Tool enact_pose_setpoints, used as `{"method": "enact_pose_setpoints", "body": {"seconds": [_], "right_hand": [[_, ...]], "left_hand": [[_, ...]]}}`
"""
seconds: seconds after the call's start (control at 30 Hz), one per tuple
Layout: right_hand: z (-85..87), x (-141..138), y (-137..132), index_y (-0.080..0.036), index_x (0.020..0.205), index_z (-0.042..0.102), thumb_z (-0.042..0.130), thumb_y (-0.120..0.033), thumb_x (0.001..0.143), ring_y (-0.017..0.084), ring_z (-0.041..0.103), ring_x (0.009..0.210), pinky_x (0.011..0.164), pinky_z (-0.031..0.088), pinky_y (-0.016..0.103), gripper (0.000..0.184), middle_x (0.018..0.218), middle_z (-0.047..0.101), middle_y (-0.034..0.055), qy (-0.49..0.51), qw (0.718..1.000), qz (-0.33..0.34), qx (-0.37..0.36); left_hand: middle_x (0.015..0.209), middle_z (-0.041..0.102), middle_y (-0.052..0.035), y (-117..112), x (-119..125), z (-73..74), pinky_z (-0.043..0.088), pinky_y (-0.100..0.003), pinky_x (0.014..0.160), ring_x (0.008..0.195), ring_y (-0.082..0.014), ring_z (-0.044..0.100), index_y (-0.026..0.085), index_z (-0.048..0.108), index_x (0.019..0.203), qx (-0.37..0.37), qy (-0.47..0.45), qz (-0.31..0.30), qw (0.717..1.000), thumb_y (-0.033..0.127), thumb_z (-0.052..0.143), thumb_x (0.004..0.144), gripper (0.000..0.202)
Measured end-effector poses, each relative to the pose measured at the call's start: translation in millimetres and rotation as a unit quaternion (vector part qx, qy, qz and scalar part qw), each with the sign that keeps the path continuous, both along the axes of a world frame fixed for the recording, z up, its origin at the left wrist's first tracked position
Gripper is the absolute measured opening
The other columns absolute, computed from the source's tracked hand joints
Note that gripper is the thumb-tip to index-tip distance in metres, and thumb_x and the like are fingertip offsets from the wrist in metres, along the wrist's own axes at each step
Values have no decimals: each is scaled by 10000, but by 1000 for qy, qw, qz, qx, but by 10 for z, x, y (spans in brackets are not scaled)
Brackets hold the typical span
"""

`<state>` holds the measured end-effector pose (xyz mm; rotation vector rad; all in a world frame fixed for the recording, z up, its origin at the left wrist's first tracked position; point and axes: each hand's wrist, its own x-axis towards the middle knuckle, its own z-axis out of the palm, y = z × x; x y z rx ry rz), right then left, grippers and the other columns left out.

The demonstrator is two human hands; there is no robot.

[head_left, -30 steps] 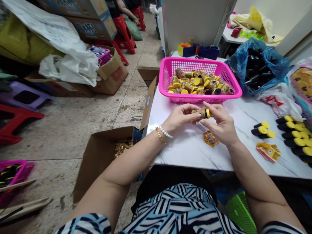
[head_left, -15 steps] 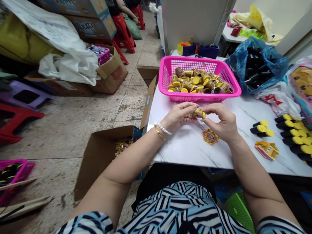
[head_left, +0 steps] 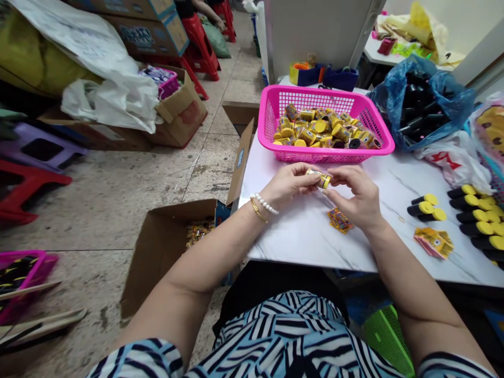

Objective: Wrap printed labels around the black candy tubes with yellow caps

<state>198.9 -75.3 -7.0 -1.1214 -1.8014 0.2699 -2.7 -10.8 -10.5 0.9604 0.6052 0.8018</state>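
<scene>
A small cylindrical canister [head_left: 323, 181] with a printed yellow wrap and a yellow end is pinched in my left hand [head_left: 293, 181], above the table just in front of the pink basket. My right hand [head_left: 356, 194] is beside the yellow end, its thumb and fingers apart around it; whether the fingertips touch it I cannot tell. Below the hands, a few printed cards or labels [head_left: 339, 220] lie on the white table [head_left: 291, 236]. More yellow canisters [head_left: 318, 126] fill the pink basket [head_left: 326, 156].
Black tubes with yellow caps [head_left: 478, 228] and a stack of yellow wrappers [head_left: 433, 243] are at the right. A blue bag [head_left: 429, 105] of black parts stands behind them. An open cardboard box [head_left: 157, 252] is on the floor at my left. Another person's arm [head_left: 208, 11] shows far back.
The canister has tilted, its yellow end dipping slightly, and my left thumb now lies over it. My right hand stays near the yellow end. The whole view has shifted slightly.
</scene>
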Motion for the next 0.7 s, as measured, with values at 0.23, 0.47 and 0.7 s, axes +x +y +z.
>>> {"method": "enact_pose_setpoints", "body": {"seconds": [0.23, 0.47, 0.7], "right_hand": [[-40, 12, 9, -240, 1165, 730, 785, -261, 860, 201, 743, 948, 916, 659, 407, 311, 1087, 744, 50, 84, 992, 6, -90], [-4, 10, -3, -242, 1133, 734, 814, -233, 837, 201, 747, 970, 931, 661, 418, 306, 1101, 739, 47, 90, 992, 5, -90], [-43, -31, 16, -211, 1018, 714, 888, -346, 790, 186, 772, 864, 870, 675, 381, 317, 961, 791, 35, 215, 955, 32, -200]], "left_hand": [[938, 759, -65, -1, -37, 35, 537, -264, 648, 724, -135, 694, 141, 716, 1037, 26, 16, 26, 999, 447, 937, 713, 498], [861, 755, -69, -2, -47, 21, 541, -283, 685, 703, -138, 677, 112, 734, 1021, 110, 61, 31, 992, 403, 943, 705, 478], [1001, 768, -84, -55, -32, 31, 558, -322, 817, 879, -186, 712, 136, 749, 1046, 164, 52, 30, 985, 372, 927, 723, 438]]}}
